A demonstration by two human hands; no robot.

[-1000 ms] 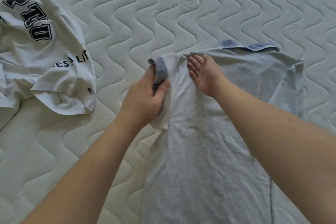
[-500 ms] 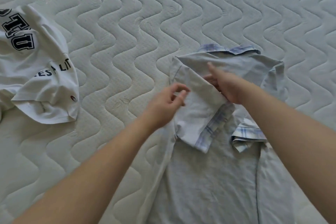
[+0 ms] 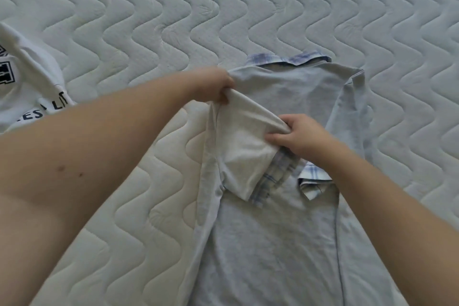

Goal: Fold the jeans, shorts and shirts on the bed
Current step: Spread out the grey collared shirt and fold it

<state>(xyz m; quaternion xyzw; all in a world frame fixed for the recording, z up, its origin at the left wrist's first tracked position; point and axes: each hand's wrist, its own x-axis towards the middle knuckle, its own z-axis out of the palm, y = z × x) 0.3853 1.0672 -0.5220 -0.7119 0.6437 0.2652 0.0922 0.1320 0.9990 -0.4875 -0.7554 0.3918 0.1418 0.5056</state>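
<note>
On the quilted mattress (image 3: 173, 20), a white printed T-shirt (image 3: 29, 87) waits far left. At centre, the left hand (image 3: 213, 87) has moved up to pinch the grey polo shirt's (image 3: 285, 243) shoulder; the right hand (image 3: 303, 136) now pinches the folded-in sleeve (image 3: 243, 156), tightening that fold.

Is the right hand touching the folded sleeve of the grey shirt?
Touching. The head view shows the right hand pinching the folded sleeve of the grey shirt at its upper edge.
</note>
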